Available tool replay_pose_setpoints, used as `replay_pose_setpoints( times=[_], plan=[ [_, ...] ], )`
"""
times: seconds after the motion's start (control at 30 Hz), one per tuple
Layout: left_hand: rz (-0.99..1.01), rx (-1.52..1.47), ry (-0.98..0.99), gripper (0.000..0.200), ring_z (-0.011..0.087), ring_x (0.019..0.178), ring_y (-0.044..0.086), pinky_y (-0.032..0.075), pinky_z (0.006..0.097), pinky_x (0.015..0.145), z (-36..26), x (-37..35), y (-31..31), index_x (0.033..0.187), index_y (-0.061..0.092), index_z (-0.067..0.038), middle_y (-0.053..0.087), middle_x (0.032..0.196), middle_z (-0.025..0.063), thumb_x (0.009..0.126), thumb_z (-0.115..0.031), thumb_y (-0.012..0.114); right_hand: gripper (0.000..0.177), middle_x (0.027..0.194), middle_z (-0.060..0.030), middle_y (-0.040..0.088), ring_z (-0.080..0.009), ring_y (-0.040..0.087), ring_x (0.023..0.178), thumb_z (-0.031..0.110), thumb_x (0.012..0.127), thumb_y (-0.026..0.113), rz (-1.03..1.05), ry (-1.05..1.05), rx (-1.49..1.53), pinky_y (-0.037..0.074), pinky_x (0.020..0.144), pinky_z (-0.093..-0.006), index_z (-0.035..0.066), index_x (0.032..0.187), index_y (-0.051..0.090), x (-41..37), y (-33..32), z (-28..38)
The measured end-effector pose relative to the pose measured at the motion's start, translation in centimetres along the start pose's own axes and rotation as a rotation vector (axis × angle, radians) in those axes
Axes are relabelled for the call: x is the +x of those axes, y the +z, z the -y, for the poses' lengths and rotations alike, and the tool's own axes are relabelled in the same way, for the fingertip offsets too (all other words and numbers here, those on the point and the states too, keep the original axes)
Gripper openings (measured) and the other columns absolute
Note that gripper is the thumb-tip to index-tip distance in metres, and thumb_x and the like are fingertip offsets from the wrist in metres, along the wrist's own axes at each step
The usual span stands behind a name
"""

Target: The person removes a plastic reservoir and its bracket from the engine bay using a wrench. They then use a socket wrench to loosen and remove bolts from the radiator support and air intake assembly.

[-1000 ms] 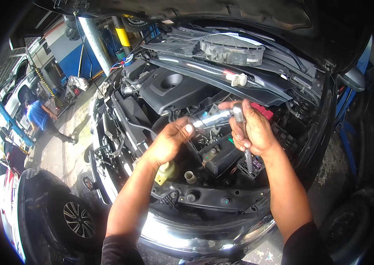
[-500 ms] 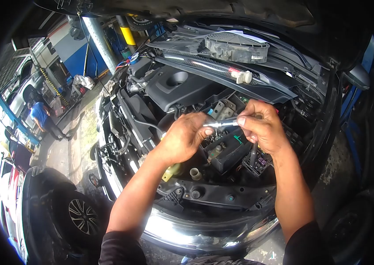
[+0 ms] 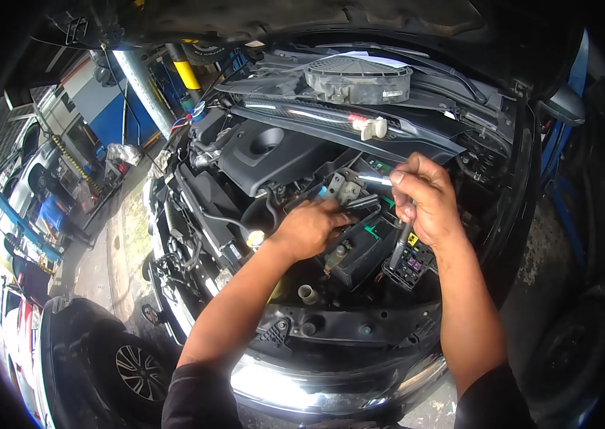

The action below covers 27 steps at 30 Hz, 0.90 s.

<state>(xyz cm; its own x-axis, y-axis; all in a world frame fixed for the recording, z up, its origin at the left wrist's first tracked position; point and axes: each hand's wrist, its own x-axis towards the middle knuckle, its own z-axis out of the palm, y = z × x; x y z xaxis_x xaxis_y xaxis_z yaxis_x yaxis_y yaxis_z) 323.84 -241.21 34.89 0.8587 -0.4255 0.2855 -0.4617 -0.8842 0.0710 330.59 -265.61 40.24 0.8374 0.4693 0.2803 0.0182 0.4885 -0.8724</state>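
My right hand [image 3: 428,204] pinches a slim silver metal tool [image 3: 375,179] that points left. A dark rod-like piece [image 3: 400,247] hangs below the same hand, over the fuse box [image 3: 411,270]. Lower and to the left, my left hand [image 3: 311,229] reaches into the engine bay with its fingers bent together at a dark part [image 3: 364,203], beside the metal bracket [image 3: 344,187]; its fingertips are partly hidden, so what they grip is unclear. Under the hands lies a black box [image 3: 365,257] with a green clip [image 3: 372,231].
The black engine cover [image 3: 267,154] is at the upper left of the bay. A round dark housing [image 3: 356,80] and a white connector [image 3: 370,129] lie near the windshield. The raised hood [image 3: 302,21] hangs overhead. A person in blue [image 3: 53,214] is far left.
My left hand has let go of the silver tool and moved down to the parts by the bracket. The silver tool stays in my right hand. The view has shifted slightly.
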Motion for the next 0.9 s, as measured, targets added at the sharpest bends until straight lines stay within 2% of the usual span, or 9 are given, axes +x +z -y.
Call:
replay_pose_setpoints(
  times=[0.13, 0.23, 0.33, 0.43, 0.47, 0.53, 0.73, 0.8, 0.9],
  plan=[
    [0.243, 0.077, -0.034, 0.030, 0.0309, 0.109, 0.066, 0.051, 0.0457, 0.097, 0.2, 2.3, -0.9, 0.117, 0.072, -0.016, 0.066, 0.117, 0.0081, 0.087, -0.016, 0.069, 0.012, 0.069, -0.0027, 0.058, -0.0056, 0.050, 0.053, 0.007, 0.090, 0.071, 0.008, 0.037, -0.036, 0.036, 0.043, -0.0215, 0.004, 0.089, 0.060, 0.0, 0.5, -0.5],
    [0.266, 0.017, -0.077, 0.028, 0.0349, 0.108, 0.065, 0.052, 0.0480, 0.091, 0.2, 2.3, -1.2, 0.112, 0.068, -0.013, 0.066, 0.115, 0.0101, 0.084, -0.014, 0.074, 0.011, 0.071, -0.0029, 0.059, -0.0054, 0.050, 0.054, 0.007, 0.090, 0.071, -0.005, 0.054, -0.079, 0.036, 0.043, -0.0206, 0.004, 0.089, 0.061, 0.1, 0.4, -0.9],
    [0.289, -0.121, -0.132, 0.022, 0.0301, 0.097, 0.069, 0.053, 0.0434, 0.084, 1.3, 1.6, -1.3, 0.107, 0.063, -0.006, 0.067, 0.109, 0.0106, 0.087, -0.011, 0.072, 0.010, 0.073, -0.0032, 0.060, -0.0052, 0.052, 0.056, 0.007, 0.090, 0.071, -0.001, 0.070, -0.147, 0.036, 0.043, -0.0203, 0.004, 0.089, 0.061, 0.1, 0.7, -1.2],
    [-0.125, -0.897, -0.427, 0.024, 0.0218, 0.092, 0.064, 0.051, 0.0375, 0.080, 2.0, -0.3, -0.8, 0.112, 0.059, -0.005, 0.063, 0.100, 0.0052, 0.095, -0.017, 0.072, 0.009, 0.074, -0.0030, 0.064, -0.0060, 0.056, 0.060, 0.007, 0.089, 0.072, 0.020, 0.084, -0.180, 0.040, 0.047, -0.0220, 0.003, 0.087, 0.063, -0.1, 1.2, -1.8],
    [-0.313, -1.170, -0.421, 0.029, 0.0132, 0.085, 0.056, 0.048, 0.0296, 0.078, 1.6, -1.0, -0.5, 0.117, 0.057, -0.003, 0.058, 0.096, 0.0021, 0.100, -0.024, 0.068, 0.009, 0.075, -0.0029, 0.065, -0.0063, 0.057, 0.060, 0.007, 0.089, 0.072, 0.026, 0.064, -0.232, 0.041, 0.049, -0.0226, 0.003, 0.087, 0.064, -0.2, 1.4, -2.1],
    [-0.431, -1.542, -0.452, 0.032, 0.0115, 0.080, 0.052, 0.046, 0.0273, 0.076, 0.3, -1.9, -1.3, 0.120, 0.057, -0.004, 0.056, 0.093, 0.0016, 0.102, -0.028, 0.066, 0.009, 0.075, -0.0026, 0.066, -0.0067, 0.059, 0.062, 0.007, 0.089, 0.072, 0.045, 0.029, -0.339, 0.044, 0.052, -0.0237, 0.002, 0.086, 0.064, -0.2, 2.1, -2.7],
    [-0.357, -1.754, -0.364, 0.035, 0.0107, 0.073, 0.043, 0.040, 0.0267, 0.070, -1.6, -3.3, -1.1, 0.121, 0.056, -0.004, 0.049, 0.087, 0.0003, 0.106, -0.035, 0.059, 0.009, 0.075, -0.0021, 0.066, -0.0078, 0.060, 0.063, 0.007, 0.089, 0.072, 0.111, -0.007, -0.370, 0.047, 0.057, -0.0252, 0.001, 0.086, 0.064, -1.1, 3.8, -4.1],
    [-0.398, -1.733, -0.467, 0.032, 0.0101, 0.068, 0.041, 0.039, 0.0262, 0.064, -2.7, -3.3, -1.5, 0.111, 0.054, -0.006, 0.046, 0.082, -0.0001, 0.107, -0.038, 0.055, 0.009, 0.074, -0.0014, 0.066, -0.0080, 0.060, 0.062, 0.006, 0.089, 0.072, 0.130, -0.044, -0.392, 0.046, 0.057, -0.0258, 0.001, 0.086, 0.064, -1.4, 4.1, -4.7],
    [-0.354, -1.639, -0.595, 0.030, 0.0085, 0.062, 0.038, 0.036, 0.0240, 0.056, -3.5, -3.6, -2.6, 0.105, 0.051, -0.010, 0.044, 0.079, -0.0009, 0.110, -0.040, 0.048, 0.010, 0.070, -0.0072, 0.067, -0.0154, 0.064, 0.059, 0.006, 0.086, 0.072, 0.168, -0.310, -0.643, 0.048, 0.055, -0.0311, 0.002, 0.086, 0.064, -2.2, 4.9, -4.6]
  ],
)
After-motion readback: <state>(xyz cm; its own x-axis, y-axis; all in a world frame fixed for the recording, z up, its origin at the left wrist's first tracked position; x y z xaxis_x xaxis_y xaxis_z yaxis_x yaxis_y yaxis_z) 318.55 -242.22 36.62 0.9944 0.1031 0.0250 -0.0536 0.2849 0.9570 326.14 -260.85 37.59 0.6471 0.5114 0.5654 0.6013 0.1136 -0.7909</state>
